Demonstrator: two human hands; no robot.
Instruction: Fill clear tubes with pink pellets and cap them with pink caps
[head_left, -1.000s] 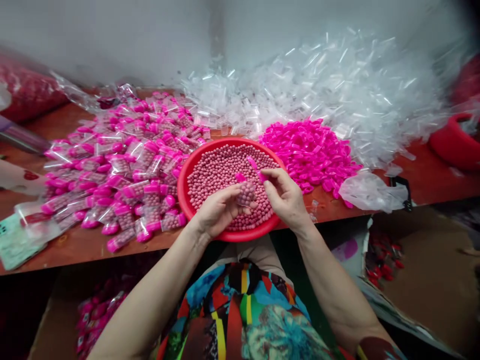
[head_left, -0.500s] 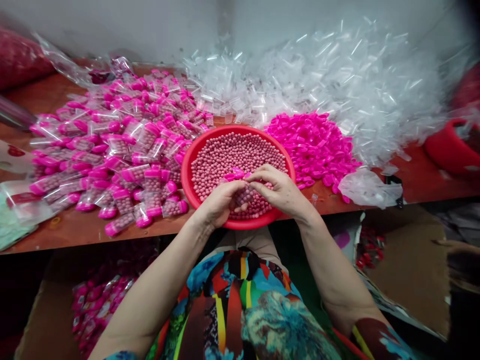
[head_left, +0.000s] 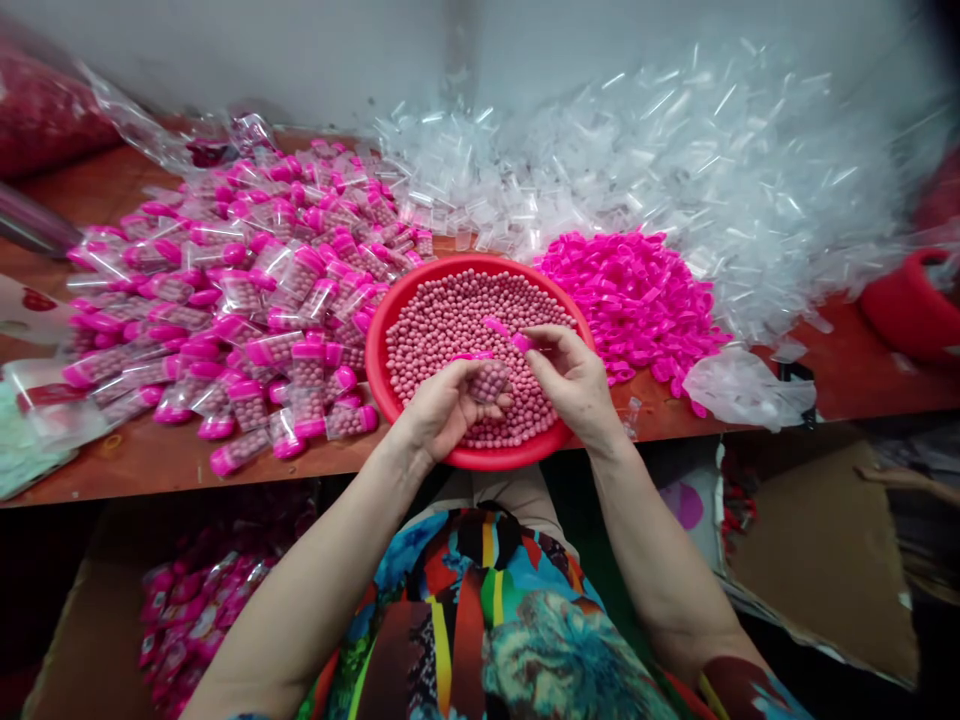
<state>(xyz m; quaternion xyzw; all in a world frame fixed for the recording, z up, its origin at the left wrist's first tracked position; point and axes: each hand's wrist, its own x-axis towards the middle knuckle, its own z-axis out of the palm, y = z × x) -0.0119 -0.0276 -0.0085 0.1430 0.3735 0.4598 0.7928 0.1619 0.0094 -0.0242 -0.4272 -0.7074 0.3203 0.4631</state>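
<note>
My left hand (head_left: 442,408) is closed round a small clear tube (head_left: 491,380) packed with pink beads, held over the red bowl (head_left: 390,390) full of loose pink beads. The tube's top carries a pink cap. My right hand (head_left: 570,380) is just to its right, fingers pinched on pink caps (head_left: 510,334) that stick out above the fingertips. Both hands hover over the bowl's near half.
Left of the bowl lies a spread of filled, capped tubes (head_left: 247,290). A heap of loose pink caps (head_left: 634,295) lies to the right, with a big pile of empty clear tubes (head_left: 675,170) behind. A red container (head_left: 911,305) stands far right. More filled tubes lie below the table (head_left: 187,610).
The hands were pressed together at the tube's top half a second ago. Now my right hand has drawn back to the right with caps still pinched, and the tube shows capped.
</note>
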